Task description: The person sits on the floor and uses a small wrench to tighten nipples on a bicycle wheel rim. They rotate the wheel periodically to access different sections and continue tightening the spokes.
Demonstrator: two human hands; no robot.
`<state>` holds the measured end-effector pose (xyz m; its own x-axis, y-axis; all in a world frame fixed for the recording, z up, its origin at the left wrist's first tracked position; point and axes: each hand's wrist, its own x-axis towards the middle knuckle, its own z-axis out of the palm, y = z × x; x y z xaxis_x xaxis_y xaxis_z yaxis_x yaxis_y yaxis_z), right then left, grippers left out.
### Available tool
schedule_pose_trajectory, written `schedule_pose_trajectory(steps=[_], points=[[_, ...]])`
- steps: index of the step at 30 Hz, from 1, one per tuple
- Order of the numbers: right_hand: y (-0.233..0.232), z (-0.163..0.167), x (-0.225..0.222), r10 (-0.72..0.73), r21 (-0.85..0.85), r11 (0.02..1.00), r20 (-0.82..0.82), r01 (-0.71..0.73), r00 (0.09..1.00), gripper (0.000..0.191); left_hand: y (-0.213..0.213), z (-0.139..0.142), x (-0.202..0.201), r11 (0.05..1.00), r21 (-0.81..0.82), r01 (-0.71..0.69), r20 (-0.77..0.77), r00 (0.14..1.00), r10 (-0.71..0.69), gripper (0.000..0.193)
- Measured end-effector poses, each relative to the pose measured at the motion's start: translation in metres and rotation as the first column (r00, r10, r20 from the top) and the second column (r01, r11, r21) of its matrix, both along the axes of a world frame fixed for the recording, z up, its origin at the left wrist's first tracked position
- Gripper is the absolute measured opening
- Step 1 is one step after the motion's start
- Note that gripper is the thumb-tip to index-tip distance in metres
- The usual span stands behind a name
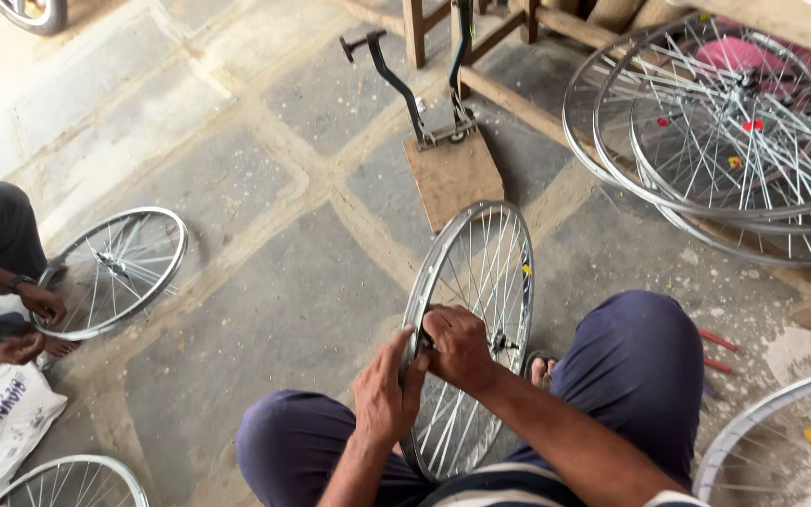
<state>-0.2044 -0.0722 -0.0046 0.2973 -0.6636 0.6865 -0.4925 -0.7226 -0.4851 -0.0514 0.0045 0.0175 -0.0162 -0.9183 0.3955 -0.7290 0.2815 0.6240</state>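
Gripping shiny silver spoked bicycle wheel rim (469, 329), upright between the knees: left hand (385, 394) curled closed around the near rim edge, right hand (457, 345) clenched tight on the same edge, just beside the hub. Thin metal spokes, smooth steel. Grey stone-slab floor (274, 310) underneath. Stacked silver wheels (725, 131) far right. Second wheel (114, 270) at left, held by another person's hands (39, 302). White printed sack (2, 427) nearby.

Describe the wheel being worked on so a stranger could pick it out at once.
Start at the wooden stand on the stone floor. Just below it, a spoked wheel stands upright between the person's knees. Unlike the other wheels, it is gripped by the left hand and right hand.
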Motion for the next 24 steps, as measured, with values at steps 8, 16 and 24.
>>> schedule_pose_trajectory(steps=[8,16,24], points=[[-0.002,-0.014,0.006,0.115,0.722,0.498,0.494,-0.480,0.862,0.029,0.002,-0.019,0.013,0.999,-0.050,-0.018,-0.051,0.999,0.015,0.037],[-0.022,-0.011,0.003,0.338,0.626,0.178,0.685,-0.759,0.645,0.010,0.006,-0.026,0.019,1.000,-0.023,0.006,-0.072,0.997,-0.007,0.039],[0.003,-0.016,0.027,0.036,-0.057,0.998,0.062,-0.032,0.997,0.026,0.005,-0.022,0.020,0.998,-0.058,0.000,-0.076,0.997,-0.005,0.038]])
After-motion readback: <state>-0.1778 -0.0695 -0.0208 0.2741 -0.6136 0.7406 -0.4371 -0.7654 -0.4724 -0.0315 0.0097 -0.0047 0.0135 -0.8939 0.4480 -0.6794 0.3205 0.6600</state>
